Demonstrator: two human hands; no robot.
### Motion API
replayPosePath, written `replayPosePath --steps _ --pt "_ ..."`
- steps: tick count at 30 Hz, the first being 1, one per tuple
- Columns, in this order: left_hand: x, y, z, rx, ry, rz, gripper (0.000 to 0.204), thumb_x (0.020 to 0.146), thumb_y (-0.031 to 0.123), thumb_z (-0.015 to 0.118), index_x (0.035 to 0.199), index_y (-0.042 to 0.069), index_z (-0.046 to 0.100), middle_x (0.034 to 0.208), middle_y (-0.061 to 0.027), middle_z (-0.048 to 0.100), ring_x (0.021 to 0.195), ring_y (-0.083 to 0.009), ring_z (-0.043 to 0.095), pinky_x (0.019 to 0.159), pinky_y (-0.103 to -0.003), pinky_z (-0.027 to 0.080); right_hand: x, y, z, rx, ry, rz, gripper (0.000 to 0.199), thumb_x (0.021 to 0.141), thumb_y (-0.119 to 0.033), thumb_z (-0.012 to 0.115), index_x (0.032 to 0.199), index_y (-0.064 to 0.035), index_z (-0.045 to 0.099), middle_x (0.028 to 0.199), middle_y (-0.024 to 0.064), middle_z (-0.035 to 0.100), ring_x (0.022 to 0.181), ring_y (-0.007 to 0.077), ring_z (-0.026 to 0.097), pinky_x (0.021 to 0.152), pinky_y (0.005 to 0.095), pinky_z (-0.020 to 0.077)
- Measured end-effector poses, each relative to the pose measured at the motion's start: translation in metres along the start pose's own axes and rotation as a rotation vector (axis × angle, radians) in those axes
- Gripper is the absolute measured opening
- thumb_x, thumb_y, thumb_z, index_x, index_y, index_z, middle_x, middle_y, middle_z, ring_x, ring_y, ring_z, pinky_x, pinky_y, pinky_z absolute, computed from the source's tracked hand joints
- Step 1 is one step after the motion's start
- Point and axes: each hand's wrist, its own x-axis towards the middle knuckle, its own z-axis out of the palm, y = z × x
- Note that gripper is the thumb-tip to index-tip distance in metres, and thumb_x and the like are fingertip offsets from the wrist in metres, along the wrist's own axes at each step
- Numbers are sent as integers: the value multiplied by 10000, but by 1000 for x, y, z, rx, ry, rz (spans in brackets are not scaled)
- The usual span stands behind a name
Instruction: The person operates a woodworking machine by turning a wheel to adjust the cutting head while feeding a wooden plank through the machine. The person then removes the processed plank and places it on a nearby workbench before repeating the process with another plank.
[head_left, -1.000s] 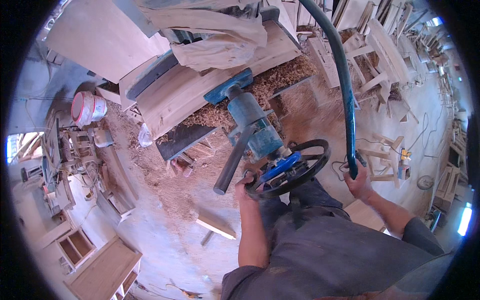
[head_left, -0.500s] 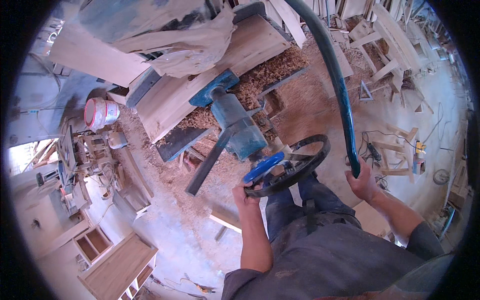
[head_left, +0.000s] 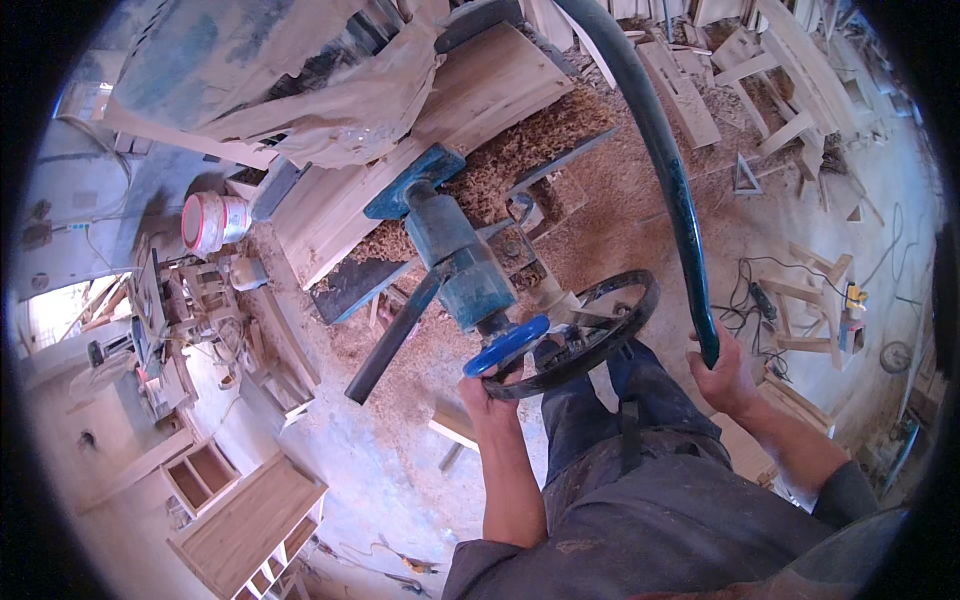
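My left hand (head_left: 487, 396) is closed at the near edge of a blue handwheel (head_left: 508, 345), its fingers partly hidden beneath the rim. A larger black handwheel (head_left: 635, 322) overlaps that spot, just to the right. Both wheels sit at the near end of a teal machine cylinder (head_left: 445, 235), from which a dark straight lever (head_left: 392, 342) sticks out. In my right hand (head_left: 728, 378) is the lower end of a long, curved dark-teal bar (head_left: 676, 190), fingers wrapped round it. Behind the cylinder lies a broad wooden board (head_left: 490, 85), scattered with shavings (head_left: 535, 135).
A white bucket with a red rim (head_left: 212, 222) stands at left. Wooden frames (head_left: 795, 300) and a corded power tool (head_left: 763, 302) lie on the floor at right. A wooden cabinet (head_left: 245, 520) is at lower left. Torn sheeting (head_left: 330, 120) hangs over the machine.
The view has shifted slightly, so the machine and blue handwheel appear a little further left. Both hands keep their holds.
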Motion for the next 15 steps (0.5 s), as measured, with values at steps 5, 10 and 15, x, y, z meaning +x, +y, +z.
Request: replayPosePath --steps 5,10,15 --pt "12 7 -14 27 -35 -40 48 802 -6 468 790 -42 498 684 -172 548 735 -328 620 951 -602 470 0 7 1 9 -30 19 318 798 -61 633 1099 -1 553 877 173 620 820 332 630 757 393 480" --pt "-1 4 4 16 4 -48 221 862 41 431 979 -127 513 916 -256 610 911 -380 631 978 -626 447 0 9 1 23 -67 40 391 795 -34 637 1170 2 532 926 157 638 847 292 644 782 377 485" --pt "-6 2 10 41 -81 -19 324 921 114 428 1138 -119 487 1100 -289 581 1043 -417 589 1003 -628 432 -1 16 4 15 -57 6 398 792 -28 637 1172 13 528 934 177 650 832 305 654 765 392 491"
